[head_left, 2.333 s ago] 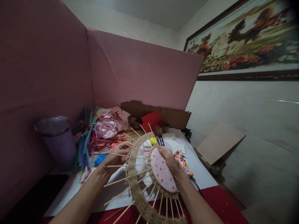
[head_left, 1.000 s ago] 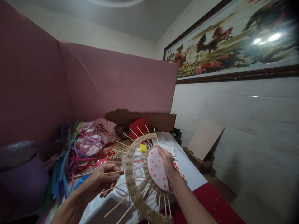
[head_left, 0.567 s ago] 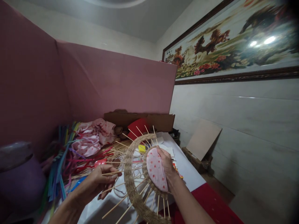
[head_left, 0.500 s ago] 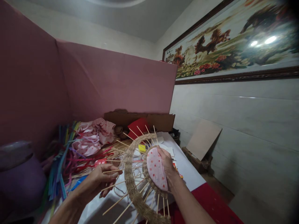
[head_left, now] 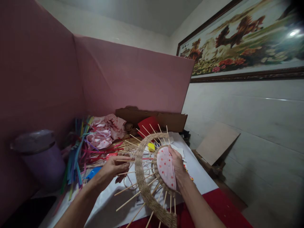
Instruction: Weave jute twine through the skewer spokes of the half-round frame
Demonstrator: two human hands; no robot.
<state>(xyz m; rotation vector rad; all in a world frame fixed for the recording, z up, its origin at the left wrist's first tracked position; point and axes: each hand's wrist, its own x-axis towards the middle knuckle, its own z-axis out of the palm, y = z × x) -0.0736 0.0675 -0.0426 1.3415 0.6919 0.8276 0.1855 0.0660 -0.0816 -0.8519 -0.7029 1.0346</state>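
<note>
A half-round woven piece is held up over the table, with a wide straw-coloured outer band (head_left: pixel 142 177) and many thin wooden sticks radiating through it. At its centre is a half disc of pink polka-dot cloth (head_left: pixel 165 167), edged with a woven rim. My right hand (head_left: pixel 178 161) grips this half disc at its straight side, thumb on the cloth and the other fingers hidden behind. Outside the band on the left, my left hand (head_left: pixel 116 167) pinches the outer end of a thin wooden stick (head_left: pixel 127 160) between thumb and fingers.
Behind the work lie loose sticks, crumpled pink cloth (head_left: pixel 105 128), coloured strips (head_left: pixel 76 161) and a red sheet (head_left: pixel 147 125). A lidded purple bucket (head_left: pixel 44 164) stands at left. White paper (head_left: pixel 201 177) and red cloth (head_left: pixel 225 209) cover the table. Cardboard (head_left: pixel 217 144) leans by the wall.
The view has turned left, so everything sits further right. My left hand has shifted up along the outer band to a higher stick. My right hand keeps its hold on the half disc.
</note>
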